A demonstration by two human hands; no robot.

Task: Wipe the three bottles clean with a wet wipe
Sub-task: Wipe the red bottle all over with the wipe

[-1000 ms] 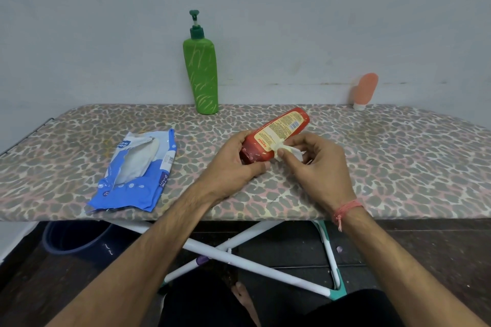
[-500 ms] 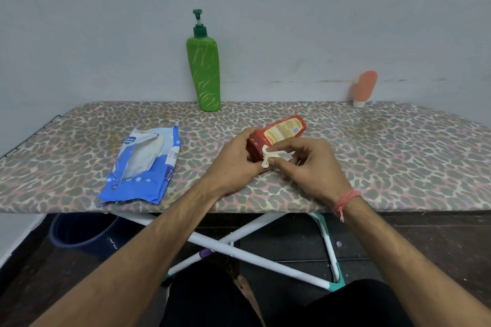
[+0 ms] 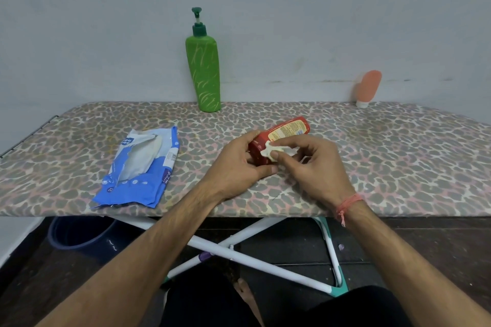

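Leopard-print cloth cover [image 3: 372, 156] looks matt and woven. The green pump bottle [image 3: 204, 74] and red bottle [image 3: 285, 130] are smooth plastic; the blue wipes packet [image 3: 138, 194] is crinkled glossy film.

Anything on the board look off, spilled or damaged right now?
Only the wipes pack: it lies crumpled with its top torn wide open, which may dry the wipes. No spills; the green pump bottle stands upright.
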